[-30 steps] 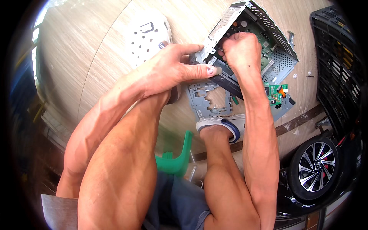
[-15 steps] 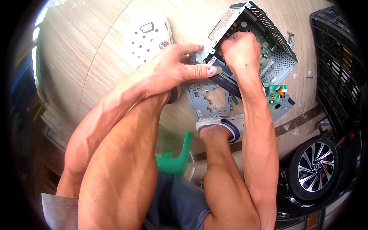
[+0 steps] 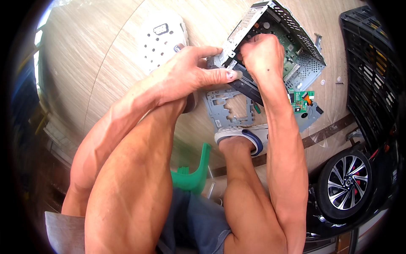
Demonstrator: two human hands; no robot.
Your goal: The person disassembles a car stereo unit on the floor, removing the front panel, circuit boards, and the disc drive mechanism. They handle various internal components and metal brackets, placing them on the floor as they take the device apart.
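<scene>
A metal computer case (image 3: 308, 71) with perforated sides stands tilted on the floor, its open side toward me. My left hand (image 3: 184, 74) grips the case's left corner, thumb over the black front edge and forefinger stretched along the metal. Inside the case, my right hand (image 3: 263, 57) is closed in a fist over the left part of a green circuit board (image 3: 291, 55). Whatever its fingers hold is hidden behind the knuckles.
Below the case lie a cut-out grey metal plate (image 3: 220, 111) and a small green board (image 3: 304, 100) with an orange ribbon. A screw (image 3: 339, 83) lies to the right. A green plastic stool (image 3: 194, 178) is between my legs; a wheel (image 3: 347, 182) and black grille (image 3: 370, 63) stand right.
The whole view has shifted slightly. My right fist has moved a little within the case, while my left hand keeps its grip on the corner.
</scene>
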